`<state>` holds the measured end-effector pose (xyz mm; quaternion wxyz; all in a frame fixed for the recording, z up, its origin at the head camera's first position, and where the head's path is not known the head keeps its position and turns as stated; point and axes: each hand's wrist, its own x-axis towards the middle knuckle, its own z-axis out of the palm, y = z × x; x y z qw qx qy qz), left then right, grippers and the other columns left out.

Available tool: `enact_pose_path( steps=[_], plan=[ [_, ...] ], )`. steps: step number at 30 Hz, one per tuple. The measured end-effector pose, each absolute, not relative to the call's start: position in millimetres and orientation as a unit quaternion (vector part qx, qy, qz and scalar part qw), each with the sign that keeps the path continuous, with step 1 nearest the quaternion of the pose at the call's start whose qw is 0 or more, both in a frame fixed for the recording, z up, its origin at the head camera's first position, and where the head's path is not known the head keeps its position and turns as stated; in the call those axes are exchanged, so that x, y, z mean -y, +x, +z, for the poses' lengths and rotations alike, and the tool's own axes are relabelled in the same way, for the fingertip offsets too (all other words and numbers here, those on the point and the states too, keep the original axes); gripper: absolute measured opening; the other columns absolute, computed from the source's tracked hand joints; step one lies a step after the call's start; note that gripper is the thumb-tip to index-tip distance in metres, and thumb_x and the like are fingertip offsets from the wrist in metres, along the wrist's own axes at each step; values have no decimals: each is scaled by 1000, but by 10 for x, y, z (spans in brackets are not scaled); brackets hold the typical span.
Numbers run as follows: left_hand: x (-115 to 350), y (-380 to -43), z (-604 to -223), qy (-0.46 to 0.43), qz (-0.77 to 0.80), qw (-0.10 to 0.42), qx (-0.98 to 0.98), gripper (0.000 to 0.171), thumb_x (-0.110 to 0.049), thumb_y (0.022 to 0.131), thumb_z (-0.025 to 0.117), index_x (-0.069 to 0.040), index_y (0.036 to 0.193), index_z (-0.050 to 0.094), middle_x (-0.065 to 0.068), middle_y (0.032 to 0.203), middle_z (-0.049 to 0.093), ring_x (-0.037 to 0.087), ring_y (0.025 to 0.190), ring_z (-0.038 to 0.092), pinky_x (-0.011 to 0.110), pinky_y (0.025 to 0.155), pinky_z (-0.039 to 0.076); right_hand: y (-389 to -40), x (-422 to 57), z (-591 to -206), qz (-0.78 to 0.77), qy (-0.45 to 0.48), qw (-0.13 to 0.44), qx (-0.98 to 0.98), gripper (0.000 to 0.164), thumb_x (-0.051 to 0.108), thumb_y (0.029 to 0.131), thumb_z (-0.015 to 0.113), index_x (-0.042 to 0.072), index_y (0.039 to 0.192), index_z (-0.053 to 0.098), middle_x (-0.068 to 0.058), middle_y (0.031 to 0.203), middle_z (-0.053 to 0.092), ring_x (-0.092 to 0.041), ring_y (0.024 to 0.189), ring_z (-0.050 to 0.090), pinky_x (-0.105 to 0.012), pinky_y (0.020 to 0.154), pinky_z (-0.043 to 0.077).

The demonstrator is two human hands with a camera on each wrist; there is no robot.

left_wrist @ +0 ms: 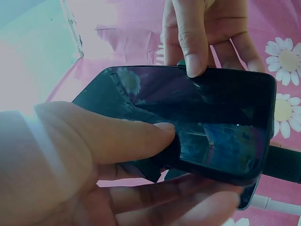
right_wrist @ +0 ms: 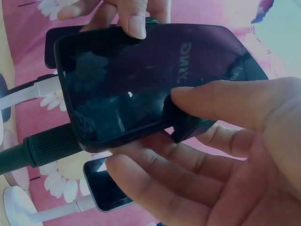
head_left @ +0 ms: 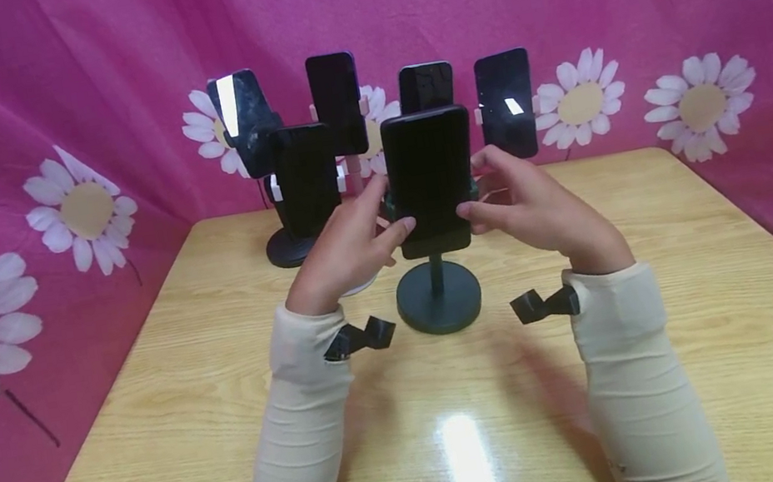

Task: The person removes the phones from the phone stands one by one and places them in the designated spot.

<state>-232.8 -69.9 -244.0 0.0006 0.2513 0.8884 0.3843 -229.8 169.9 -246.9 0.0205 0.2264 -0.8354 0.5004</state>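
A black smartphone stands upright in the clamp of a dark green phone stand with a round base. My left hand pinches the phone's left edge, its thumb on the screen and the fingers behind. From the other side, my right hand grips the right edge in the same way, thumb on the glass. In the right wrist view a dark clamp arm shows under the right thumb, and the ribbed stem runs from the phone. The back of the clamp is hidden.
Several other phones on stands are behind: a tilted phone, a phone with white clamp arms, a phone on a pink stand, and a phone at the right. They stand near a pink flowered cloth on a wooden table.
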Motion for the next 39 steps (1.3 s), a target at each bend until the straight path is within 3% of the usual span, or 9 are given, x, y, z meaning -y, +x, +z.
enact_pose_path(
  steps=[6,10,17,20,23,27,31,39],
  plan=[
    [724,-2343,-2430,243,387,-16,-889,58,-26,91,67,-15,142,41,7,124,60,19,100,63,36,81,56,-2276,-1696,-2444,486,223,25,845,40,13,91,67,10,126,47,-12,112,61,-27,96,64,-38,82,56],
    [782,-2356,-2412,237,400,-40,-885,52,-27,88,71,-14,134,51,4,112,65,17,99,62,35,87,53,-2296,-1656,-2457,483,239,65,840,52,21,89,70,14,133,45,-7,119,59,-24,103,61,-42,89,51],
    [881,-2376,-2391,233,427,-71,-871,38,-25,86,75,-12,119,62,1,104,67,13,95,63,30,88,52,-2286,-1322,-2478,496,211,245,806,85,35,80,78,23,148,29,-5,122,58,-16,105,59,-39,88,53],
    [890,-2391,-2404,234,430,-74,-869,36,-26,85,75,-13,117,64,0,103,68,14,94,64,31,88,52,-2285,-1152,-2519,467,190,335,796,97,40,77,80,22,151,20,-4,126,57,-11,108,55,-35,91,48],
    [886,-2409,-2420,238,428,-79,-868,36,-27,85,75,-14,117,65,-1,103,68,13,95,64,32,88,51,-2303,-1005,-2571,441,186,420,771,104,40,75,81,16,153,17,0,142,47,-7,125,45,-36,103,38],
    [880,-2435,-2441,256,426,-89,-863,33,-25,86,74,-14,116,66,-2,103,69,12,96,64,31,89,51,-2338,-869,-2634,399,178,502,747,105,45,74,80,10,152,19,-5,144,44,-16,126,43,-35,102,38],
    [886,-2464,-2462,275,426,-101,-856,31,-22,86,74,-13,115,66,-1,101,69,12,94,63,32,88,52,-2364,-805,-2676,375,151,529,746,103,51,73,77,11,152,23,-14,117,52,-23,105,45,-37,82,38],
    [915,-2553,-2512,306,421,-125,-845,30,-22,85,75,-13,112,66,0,95,67,17,87,61,34,81,54,-2419,-772,-2692,384,152,538,734,104,50,72,78,11,151,23,-14,117,51,-23,105,43,-37,82,38]
  ],
)
